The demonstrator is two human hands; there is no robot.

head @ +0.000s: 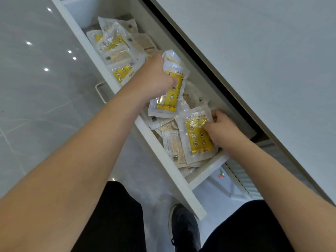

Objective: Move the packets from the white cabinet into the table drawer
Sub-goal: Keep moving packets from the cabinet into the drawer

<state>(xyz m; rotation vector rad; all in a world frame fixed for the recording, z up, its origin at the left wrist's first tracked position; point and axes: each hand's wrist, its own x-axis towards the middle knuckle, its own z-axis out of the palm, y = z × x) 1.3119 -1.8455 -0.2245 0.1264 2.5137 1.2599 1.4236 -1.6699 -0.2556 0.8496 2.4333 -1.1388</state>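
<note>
drawer (pixel 163 160): white, pulled open under the pale table top (pixel 254 51), running diagonally from upper left to lower right; thin wire handle (pixel 99 91) on its front face.
packets in drawer (pixel 116 46): many clear-edged sachets with yellow printed panels or beige contents, heaped loosely along the whole length, overlapping, some face up, some turned over.
left hand (pixel 154 75): over the middle of the drawer, fingers curled tight round the top of a small bunch of packets.
held bunch (pixel 169 93): at least two sachets, hanging down from the fist, the front one showing a yellow panel with stars and small red shapes; lower edge touching the heap below.
right hand (pixel 221 128): at the near end of the drawer, against the inner side, fingers bent and pinching the edge of one packet.
right-hand packet (pixel 197 137): yellow panel up, lying tilted on top of the pile, just beside a beige sachet (pixel 174 146).
floor (pixel 36 88): glossy grey tile with bright light spots.
below: dark trousers (pixel 118 215) and a black shoe (pixel 183 228); a small red and green object (pixel 221 174) on the floor under the table, too small to identify.
</note>
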